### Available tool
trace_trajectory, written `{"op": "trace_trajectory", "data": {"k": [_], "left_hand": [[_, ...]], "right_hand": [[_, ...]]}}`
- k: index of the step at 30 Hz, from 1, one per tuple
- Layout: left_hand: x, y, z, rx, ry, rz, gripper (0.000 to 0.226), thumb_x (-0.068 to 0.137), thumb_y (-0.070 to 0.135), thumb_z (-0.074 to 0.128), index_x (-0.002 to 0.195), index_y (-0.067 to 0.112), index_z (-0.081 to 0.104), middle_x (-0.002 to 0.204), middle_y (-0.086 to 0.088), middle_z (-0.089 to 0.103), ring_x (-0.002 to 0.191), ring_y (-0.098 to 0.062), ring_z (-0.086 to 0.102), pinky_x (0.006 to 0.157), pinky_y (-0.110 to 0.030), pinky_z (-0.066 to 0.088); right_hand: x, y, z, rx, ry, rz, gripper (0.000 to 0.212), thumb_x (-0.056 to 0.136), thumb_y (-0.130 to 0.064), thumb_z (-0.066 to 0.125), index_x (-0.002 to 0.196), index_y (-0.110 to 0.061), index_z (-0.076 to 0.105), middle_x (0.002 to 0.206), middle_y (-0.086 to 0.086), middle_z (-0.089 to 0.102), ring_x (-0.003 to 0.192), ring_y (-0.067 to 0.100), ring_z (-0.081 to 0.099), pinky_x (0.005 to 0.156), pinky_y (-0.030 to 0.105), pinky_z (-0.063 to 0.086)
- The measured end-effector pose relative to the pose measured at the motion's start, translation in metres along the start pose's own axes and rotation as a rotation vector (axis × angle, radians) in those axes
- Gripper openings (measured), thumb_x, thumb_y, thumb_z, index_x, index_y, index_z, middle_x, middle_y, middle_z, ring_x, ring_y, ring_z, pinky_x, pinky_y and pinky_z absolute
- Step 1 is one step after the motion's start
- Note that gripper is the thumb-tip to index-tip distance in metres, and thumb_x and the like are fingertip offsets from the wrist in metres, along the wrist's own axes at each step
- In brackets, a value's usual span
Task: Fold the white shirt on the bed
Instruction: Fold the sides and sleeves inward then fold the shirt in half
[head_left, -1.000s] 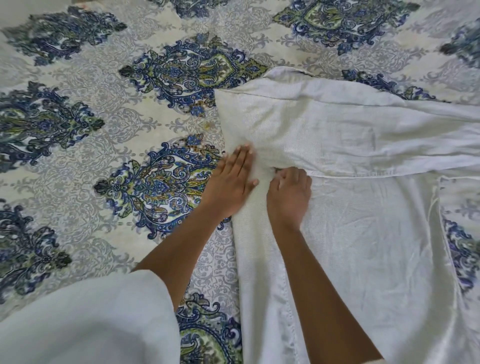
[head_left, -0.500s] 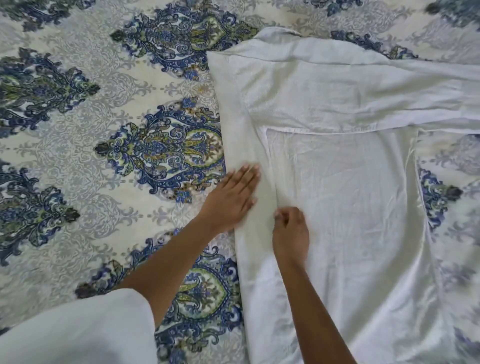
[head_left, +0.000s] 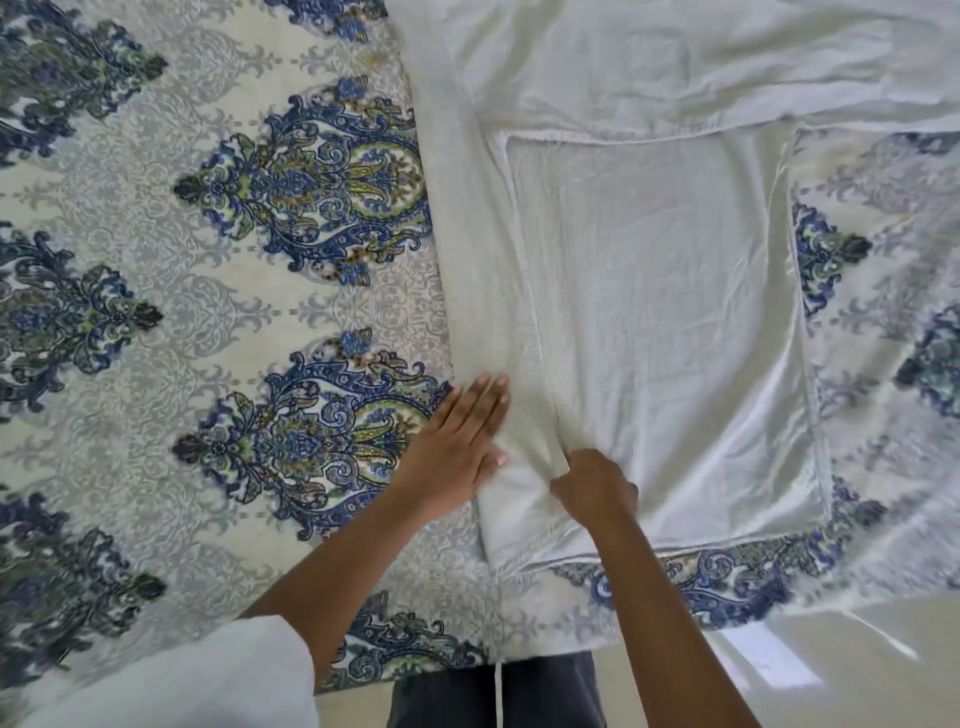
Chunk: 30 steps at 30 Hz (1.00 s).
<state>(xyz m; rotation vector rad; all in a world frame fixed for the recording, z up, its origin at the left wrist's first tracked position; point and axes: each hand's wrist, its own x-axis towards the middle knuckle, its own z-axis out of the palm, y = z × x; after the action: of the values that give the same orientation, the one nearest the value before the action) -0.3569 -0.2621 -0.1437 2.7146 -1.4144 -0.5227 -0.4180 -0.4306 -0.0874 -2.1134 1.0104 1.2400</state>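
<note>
On patterned bedspread (head_left: 156, 364): left hand (head_left: 457, 452) flat, pressing folded side of white shirt (head_left: 649, 312); right hand (head_left: 595, 486) pinching fold.

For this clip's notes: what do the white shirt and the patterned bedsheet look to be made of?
The white shirt looks like thin woven cotton-type cloth: fine weave grain on the folded strip, soft creases, faint sheen toward its right edge. The bedsheet is probably printed woven fabric, matte, its blue-green damask pattern lying flat.

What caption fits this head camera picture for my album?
The left hand presses the white shirt flat while the right hand pinches its fold, on a blue-patterned bedsheet.
</note>
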Motion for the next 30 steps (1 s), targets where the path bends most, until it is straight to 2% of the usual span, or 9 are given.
{"op": "trace_trajectory", "data": {"k": [3, 5, 7, 8, 12, 17, 21, 25, 30], "left_hand": [[-0.012, 0.009, 0.000, -0.009, -0.001, 0.016, 0.066, 0.096, 0.043, 0.026, 0.148, 0.005, 0.011, 0.156, -0.012, 0.011, 0.145, -0.024, 0.002, 0.116, -0.039, 0.008], [0.002, 0.003, -0.010, 0.006, 0.055, 0.002, 0.066, 0.095, 0.039, 0.026, 0.149, 0.007, 0.008, 0.156, -0.009, 0.008, 0.145, -0.022, 0.000, 0.116, -0.037, 0.002], [0.033, -0.010, -0.027, 0.006, 0.110, -0.040, 0.062, 0.095, 0.035, 0.025, 0.148, 0.006, 0.011, 0.155, -0.010, 0.012, 0.144, -0.022, 0.005, 0.116, -0.036, 0.002], [0.052, -0.018, -0.035, -0.008, 0.118, -0.059, 0.060, 0.096, 0.034, 0.023, 0.147, 0.006, 0.014, 0.156, -0.010, 0.015, 0.144, -0.023, 0.008, 0.116, -0.037, 0.004], [0.107, -0.053, -0.042, 0.039, 0.062, -0.057, 0.062, 0.095, 0.040, 0.008, 0.149, 0.010, 0.006, 0.158, -0.007, 0.008, 0.146, -0.023, 0.004, 0.118, -0.038, 0.002], [0.117, -0.079, -0.029, 0.122, 0.081, -0.016, 0.066, 0.096, 0.051, 0.003, 0.149, 0.012, -0.001, 0.158, -0.007, 0.001, 0.145, -0.019, -0.004, 0.118, -0.037, -0.001], [0.119, -0.071, -0.038, 0.089, 0.058, -0.119, 0.068, 0.092, 0.053, -0.001, 0.146, 0.012, -0.014, 0.157, -0.008, -0.011, 0.143, -0.018, -0.016, 0.118, -0.035, -0.009], [0.089, -0.053, -0.026, 0.078, 0.036, -0.029, 0.070, 0.094, 0.050, 0.008, 0.148, 0.007, 0.000, 0.158, -0.010, 0.002, 0.146, -0.022, 0.001, 0.118, -0.033, -0.004], [0.057, -0.071, -0.024, 0.122, 0.021, -0.124, 0.068, 0.096, 0.050, 0.008, 0.148, 0.007, 0.005, 0.157, -0.011, 0.006, 0.145, -0.023, 0.002, 0.116, -0.035, -0.005]], "right_hand": [[-0.012, 0.008, 0.007, -0.080, 0.056, -0.001, 0.028, 0.088, -0.017, 0.048, 0.116, -0.017, 0.055, 0.116, 0.003, 0.061, 0.111, 0.024, 0.053, 0.093, 0.034, 0.034], [-0.016, 0.001, 0.009, -0.088, 0.391, -0.116, 0.025, 0.086, -0.014, 0.049, 0.111, -0.011, 0.056, 0.111, 0.007, 0.060, 0.108, 0.027, 0.053, 0.089, 0.037, 0.038], [-0.011, -0.014, 0.016, 0.017, 0.753, -0.354, 0.027, 0.081, -0.009, 0.047, 0.104, -0.003, 0.059, 0.106, 0.013, 0.060, 0.101, 0.033, 0.056, 0.084, 0.041, 0.046], [-0.005, -0.025, 0.022, 0.072, 0.816, -0.476, 0.032, 0.080, -0.009, 0.043, 0.107, 0.000, 0.059, 0.110, 0.016, 0.060, 0.104, 0.034, 0.057, 0.086, 0.043, 0.048], [0.023, -0.061, 0.047, -0.006, 0.698, -0.655, 0.050, 0.094, -0.020, 0.032, 0.137, 0.004, 0.037, 0.144, 0.022, 0.038, 0.136, 0.032, 0.034, 0.113, 0.042, 0.027], [0.038, -0.030, 0.077, -0.099, 0.745, -0.525, 0.061, 0.099, -0.043, 0.018, 0.146, -0.004, 0.018, 0.155, 0.012, 0.017, 0.144, 0.022, 0.012, 0.117, 0.038, 0.009], [0.018, 0.009, 0.103, -0.123, 0.756, -0.430, 0.064, 0.097, -0.047, 0.021, 0.146, -0.006, 0.021, 0.154, 0.011, 0.020, 0.145, 0.023, 0.011, 0.116, 0.043, 0.012], [0.023, -0.015, 0.085, -0.100, 0.816, -0.467, 0.058, 0.098, -0.040, 0.019, 0.144, -0.005, 0.023, 0.152, 0.012, 0.023, 0.142, 0.022, 0.015, 0.115, 0.043, 0.008], [0.023, 0.018, 0.094, -0.215, 0.753, -0.550, 0.056, 0.098, -0.038, 0.022, 0.147, -0.010, 0.025, 0.155, 0.006, 0.021, 0.144, 0.017, 0.013, 0.114, 0.044, 0.016]]}}
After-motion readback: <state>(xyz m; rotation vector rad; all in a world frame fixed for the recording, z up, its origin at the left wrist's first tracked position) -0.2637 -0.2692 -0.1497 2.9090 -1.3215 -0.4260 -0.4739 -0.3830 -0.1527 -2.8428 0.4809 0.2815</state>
